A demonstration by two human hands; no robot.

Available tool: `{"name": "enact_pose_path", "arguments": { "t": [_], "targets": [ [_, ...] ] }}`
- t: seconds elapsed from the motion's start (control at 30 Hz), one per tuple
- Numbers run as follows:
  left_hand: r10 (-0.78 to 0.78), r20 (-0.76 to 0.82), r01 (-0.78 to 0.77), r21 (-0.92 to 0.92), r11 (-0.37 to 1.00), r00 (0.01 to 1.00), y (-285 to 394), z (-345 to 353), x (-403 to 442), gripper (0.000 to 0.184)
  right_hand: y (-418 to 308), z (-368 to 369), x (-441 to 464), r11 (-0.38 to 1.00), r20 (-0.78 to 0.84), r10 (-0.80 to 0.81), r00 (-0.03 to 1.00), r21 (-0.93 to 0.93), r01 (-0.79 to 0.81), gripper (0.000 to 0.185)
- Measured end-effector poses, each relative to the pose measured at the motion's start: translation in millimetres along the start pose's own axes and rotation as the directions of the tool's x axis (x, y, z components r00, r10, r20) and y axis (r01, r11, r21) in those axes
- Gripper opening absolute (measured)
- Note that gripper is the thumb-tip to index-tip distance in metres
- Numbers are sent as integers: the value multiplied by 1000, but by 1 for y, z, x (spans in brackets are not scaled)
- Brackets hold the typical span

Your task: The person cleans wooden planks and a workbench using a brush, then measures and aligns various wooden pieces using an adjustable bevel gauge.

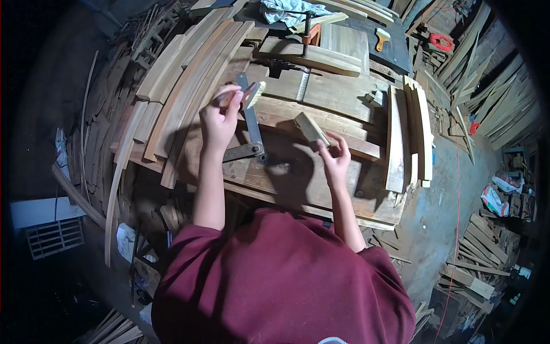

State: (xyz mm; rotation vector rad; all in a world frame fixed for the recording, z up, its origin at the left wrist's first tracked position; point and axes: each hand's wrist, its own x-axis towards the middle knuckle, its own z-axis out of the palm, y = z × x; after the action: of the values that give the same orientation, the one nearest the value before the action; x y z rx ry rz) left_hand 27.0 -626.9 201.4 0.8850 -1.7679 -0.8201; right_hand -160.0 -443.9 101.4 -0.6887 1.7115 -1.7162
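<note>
My left hand [220, 114] is raised over the left part of the wooden bench, its fingers closed round a brush [252, 95] with pale bristles. My right hand [334, 159] holds a short wooden block [311, 128] by its lower right end, above the bench's middle. Beneath the brush lies a metal bevel tool [252, 129], its two arms joined at a pivot. Behind the block, long planks run across the bench [281, 178]. A clamp [307, 37] with an orange part stands on a board [321, 59] at the back.
Long wooden strips [195, 86] lie along the left side. More pieces [396, 137] lie at the right edge. A second brush [382, 39] and a crumpled cloth [283, 11] are on the dark surface at the back. Scrap wood [481, 246] is piled on the right floor.
</note>
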Motion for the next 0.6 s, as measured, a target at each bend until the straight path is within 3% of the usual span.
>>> {"name": "enact_pose_path", "arguments": {
  "t": [0.03, 0.07, 0.13, 0.2, 0.27, 0.33, 0.43, 0.47, 0.53, 0.6],
  "targets": [
    [-3, 9, 4, -72, 997, 1000, -6, -2, -5, 13, -14, 2, -3, 964, -11, 115, 993, 243, -108, 36],
    [-5, 16, 8, -144, 990, 1000, -11, -3, -9, 12, -18, -2, -3, 890, 23, 289, 957, 362, -278, 34],
    [283, 172, -297, 60, 953, 943, -16, 0, -11, 27, 2, -18, -1, 734, 199, 387, 900, 524, -432, 31],
    [81, 388, -123, 85, 989, 918, -19, 11, -22, 42, 11, -20, -1, 555, 246, 523, 816, 628, -546, 36],
    [25, 538, -179, 236, 955, 842, -22, 27, -28, 50, 5, -21, -9, 482, 273, 520, 809, 688, -542, 41],
    [163, 576, -420, 348, 838, 801, -37, 47, -34, 50, 7, -25, -10, 433, 348, 474, 809, 708, -558, 41],
    [189, 661, -563, 414, 716, 726, -46, 60, -34, 52, 7, -31, -11, 347, 440, 426, 791, 728, -592, 41],
    [106, 699, -507, 396, 766, 707, -43, 56, -31, 50, 0, -30, -11, 349, 440, 425, 791, 727, -592, 41],
    [107, 685, -468, 368, 804, 721, -34, 44, -20, 43, -6, -30, -11, 173, 515, 396, 760, 771, -613, 43],
    [12, 675, -418, 442, 794, 737, -49, 29, -8, 41, -5, -34, -10, 147, 544, 362, 757, 769, -623, 46]
  ]
}}
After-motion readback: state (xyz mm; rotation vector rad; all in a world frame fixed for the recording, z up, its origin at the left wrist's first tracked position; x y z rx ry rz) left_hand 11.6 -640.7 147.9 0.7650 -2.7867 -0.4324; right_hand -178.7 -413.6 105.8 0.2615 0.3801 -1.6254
